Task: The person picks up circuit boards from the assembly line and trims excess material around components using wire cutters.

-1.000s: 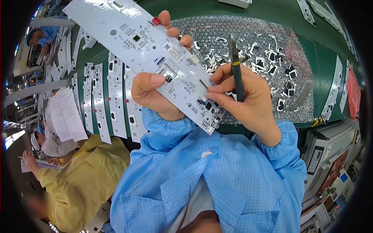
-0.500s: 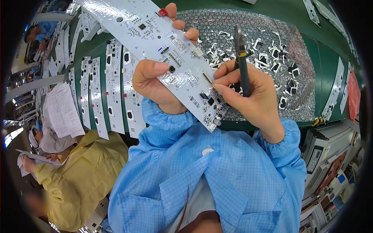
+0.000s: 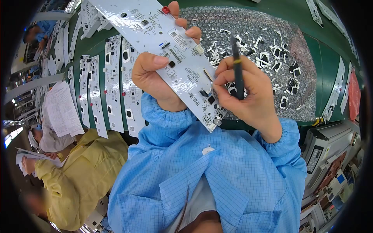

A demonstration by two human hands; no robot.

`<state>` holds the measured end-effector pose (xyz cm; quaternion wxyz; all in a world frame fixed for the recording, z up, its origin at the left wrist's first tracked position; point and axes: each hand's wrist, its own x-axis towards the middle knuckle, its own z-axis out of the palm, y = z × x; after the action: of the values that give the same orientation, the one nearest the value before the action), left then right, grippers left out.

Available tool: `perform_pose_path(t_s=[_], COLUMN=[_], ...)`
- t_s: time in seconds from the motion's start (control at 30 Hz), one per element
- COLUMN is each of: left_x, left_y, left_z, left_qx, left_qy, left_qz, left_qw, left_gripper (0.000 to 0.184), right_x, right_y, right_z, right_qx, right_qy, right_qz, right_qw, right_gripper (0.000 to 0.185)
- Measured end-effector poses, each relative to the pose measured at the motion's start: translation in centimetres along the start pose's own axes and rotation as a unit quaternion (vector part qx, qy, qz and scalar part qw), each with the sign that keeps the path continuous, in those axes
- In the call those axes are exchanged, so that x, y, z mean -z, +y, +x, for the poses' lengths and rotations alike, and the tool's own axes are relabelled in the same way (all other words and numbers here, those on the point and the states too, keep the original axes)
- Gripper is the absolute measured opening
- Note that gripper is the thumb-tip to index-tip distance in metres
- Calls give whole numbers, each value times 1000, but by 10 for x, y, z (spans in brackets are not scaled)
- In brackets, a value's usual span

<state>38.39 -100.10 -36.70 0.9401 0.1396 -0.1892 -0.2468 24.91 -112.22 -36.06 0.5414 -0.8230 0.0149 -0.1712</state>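
A long white circuit board (image 3: 182,54) is held at a slant by my left hand (image 3: 157,81), thumb on its face and fingers around the far edge. It carries a red connector (image 3: 166,10) and black chips. My right hand (image 3: 248,91) has dark-handled cutters (image 3: 237,73) in its grip, their tips pointing away from me. The thumb and forefinger of that hand are pinched at the board's right edge, beside a slim connector (image 3: 208,75). Whether a small piece sits between those fingertips cannot be seen.
Bubble wrap (image 3: 303,85) with many small white and black pieces lies beyond my right hand. More boards (image 3: 113,85) lie in a row at left, near printed papers (image 3: 62,108). A person in yellow (image 3: 89,163) is at lower left; a grey machine (image 3: 322,143) stands at right.
The board has shifted slightly right in view, together with my left hand. My right thumb and forefinger have drawn closer together, and the cutters have turned in my grip.
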Motion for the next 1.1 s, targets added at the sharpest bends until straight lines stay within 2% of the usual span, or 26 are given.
perform_pose_path(t_s=[0.1, 0.2, 0.37, 0.43, 0.47, 0.57, 0.63, 0.7, 0.83, 0.97, 1.03, 1.1], left_x=[1, 5, 15, 7, 3, -3, 3, 4, -2, -2, -1, -13], left_y=[0, 4, 8, 2, 1, 2, 9, 10, 6, 9, 10, 9], left_z=[0, 2, 8, 7, 6, 7, 9, 8, 6, 9, 11, 7], left_qx=[2, -1, -1, -82, -81, -120, -69, -81, -109, -118, -168, -176], left_qy=[5, -1, -36, 19, 19, -12, -104, -95, -84, -118, -103, -94], left_qz=[-37, -47, -56, 16, 16, 66, 31, 48, 80, 84, 118, 159], left_qw=[999, 999, 998, 996, 996, 990, 992, 991, 987, 982, 973, 967], left_gripper=[91, 92, 90, 89, 89, 87, 88, 88, 90, 92, 94, 95], right_x=[-2, 4, 18, 14, 13, 4, -2, -3, -7, 5, 9, 9], right_y=[6, 9, 7, 8, 10, 9, 9, 9, 13, 14, 18, 16], right_z=[-3, -5, -6, -6, -4, -4, -2, -1, -4, -5, -5, -3], right_qx=[-77, -126, -123, -28, 20, 17, 24, 61, 60, -2, -2, -3], right_qy=[63, 83, 70, 36, 28, 10, 34, 33, 50, 74, 83, 84], right_qz=[223, 269, 155, 71, 22, -8, -9, -77, -84, -15, -9, 23], right_qw=[970, 951, 978, 996, 999, 1000, 999, 995, 993, 997, 997, 996], right_gripper=[10, 10, 17, 21, 21, 21, 19, 16, 14, 12, 15, 18])
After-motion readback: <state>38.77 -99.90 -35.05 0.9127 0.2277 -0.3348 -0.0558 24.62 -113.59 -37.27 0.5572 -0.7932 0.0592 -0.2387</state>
